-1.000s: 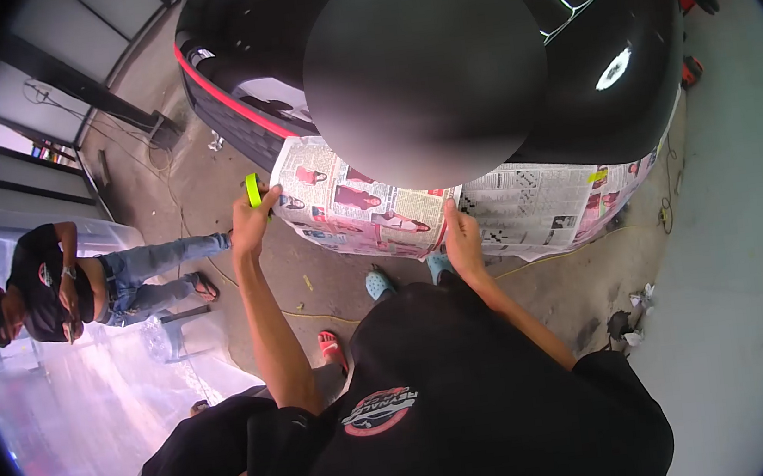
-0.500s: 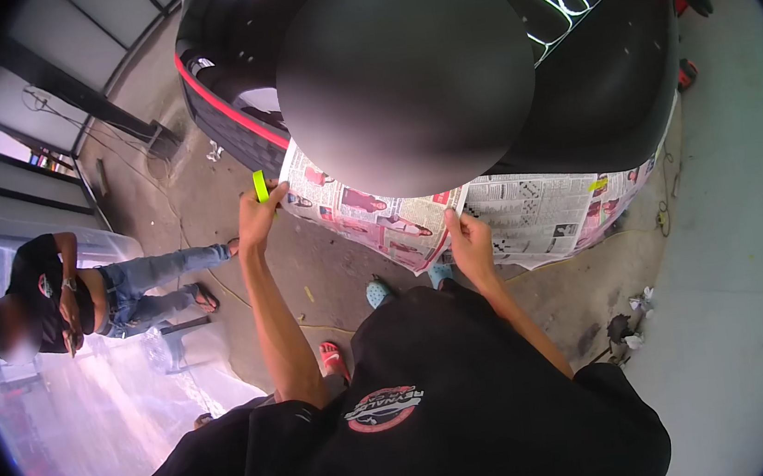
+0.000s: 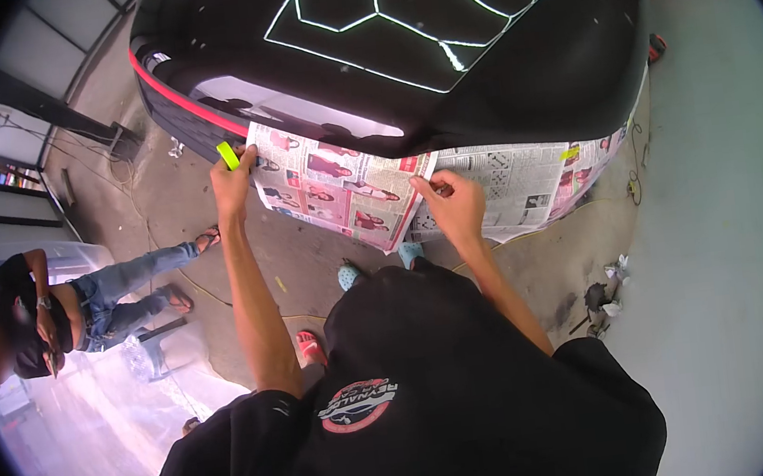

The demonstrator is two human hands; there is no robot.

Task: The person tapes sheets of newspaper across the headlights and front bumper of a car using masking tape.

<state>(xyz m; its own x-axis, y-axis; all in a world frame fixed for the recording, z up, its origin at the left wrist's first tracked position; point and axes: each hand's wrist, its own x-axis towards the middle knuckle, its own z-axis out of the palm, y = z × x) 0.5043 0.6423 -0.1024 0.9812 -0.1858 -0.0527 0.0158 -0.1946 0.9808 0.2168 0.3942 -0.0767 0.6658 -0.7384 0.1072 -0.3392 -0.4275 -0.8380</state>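
A sheet of newspaper [image 3: 325,183] with printed photos hangs against the lower edge of a glossy black car [image 3: 516,98]. My left hand [image 3: 231,181] is closed on its upper left edge, and a strip of yellow-green tape [image 3: 227,156] sticks up from that hand's fingers. On the sheet's right side, my right hand [image 3: 454,204] pinches the edge near the car body. Another newspaper sheet [image 3: 506,183] covers the car's edge further right, with a small yellow-green tape piece [image 3: 570,154] on it.
At left stands a person in jeans [image 3: 117,284], near clear plastic sheeting [image 3: 131,422]. Another person in a black shirt [image 3: 187,463] is close on my left. A yellow cord [image 3: 530,232] runs over the concrete floor. Crumpled scraps [image 3: 605,289] lie by the pale wall at right.
My view has shifted, so the scene sits further left and higher. My right hand has moved up along the sheet's right edge, and the sheet looks flatter. My left hand keeps its hold.
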